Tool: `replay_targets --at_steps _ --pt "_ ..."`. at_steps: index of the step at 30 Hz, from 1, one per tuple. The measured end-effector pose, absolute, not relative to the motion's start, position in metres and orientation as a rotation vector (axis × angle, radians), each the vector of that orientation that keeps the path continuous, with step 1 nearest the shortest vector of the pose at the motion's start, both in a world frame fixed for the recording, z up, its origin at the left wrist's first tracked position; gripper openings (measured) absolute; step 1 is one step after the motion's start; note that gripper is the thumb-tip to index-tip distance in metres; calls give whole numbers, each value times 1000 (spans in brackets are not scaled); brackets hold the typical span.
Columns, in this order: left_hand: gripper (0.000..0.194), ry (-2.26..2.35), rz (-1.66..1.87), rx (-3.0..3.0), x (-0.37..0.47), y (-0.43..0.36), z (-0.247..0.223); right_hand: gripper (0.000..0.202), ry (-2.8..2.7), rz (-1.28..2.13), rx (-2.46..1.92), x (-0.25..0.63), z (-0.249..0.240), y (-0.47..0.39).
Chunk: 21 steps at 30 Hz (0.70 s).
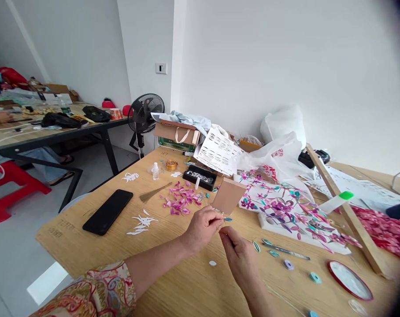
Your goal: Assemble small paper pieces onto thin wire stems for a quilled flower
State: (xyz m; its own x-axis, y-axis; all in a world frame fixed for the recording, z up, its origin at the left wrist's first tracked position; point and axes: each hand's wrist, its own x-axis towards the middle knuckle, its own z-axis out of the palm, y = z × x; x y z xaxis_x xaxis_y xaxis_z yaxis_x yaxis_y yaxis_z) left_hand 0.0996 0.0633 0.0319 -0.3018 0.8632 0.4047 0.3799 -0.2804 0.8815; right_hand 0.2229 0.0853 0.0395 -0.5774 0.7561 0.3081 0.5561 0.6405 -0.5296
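Note:
Above the middle of the table, my left hand (201,229) is closed in a pinch. A small blue leaf-shaped piece (228,219) sticks out past its fingertips. Just below and to the right, my right hand (241,255) has its thumb and finger pressed together; whatever they pinch is too fine to make out. The two sets of fingertips almost meet. Behind them stands a brown card or box (229,196). A white oval piece (212,263) lies between my forearms, and a pale thread (281,297) runs along the table beside my right forearm.
Pink petals (182,200), white slivers (142,223) and a black phone (108,211) lie to the left. On the right are finished flower sprays (286,207), a pen (290,252), thread spools (315,277), a red-rimmed dish (350,279) and a wooden bar (348,215). A fan (146,110) stands behind.

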Motion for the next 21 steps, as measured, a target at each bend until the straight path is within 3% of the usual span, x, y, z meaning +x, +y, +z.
replay_targets --at_steps 6,11,13,17,21 --pt "11 1547 1618 1504 100 63 29 28 -2437 547 -1138 237 39 92" --pt "12 1555 1630 1537 97 63 26 28 -2296 274 -1204 248 53 91" --pt "12 1545 1627 1553 98 62 27 30 -2173 394 -1257 244 56 89" --pt "13 1536 1623 1578 102 62 29 28 -1896 967 -1204 223 48 89" --pt "13 1525 1618 1573 105 61 28 23 -1759 972 -1155 213 37 90"
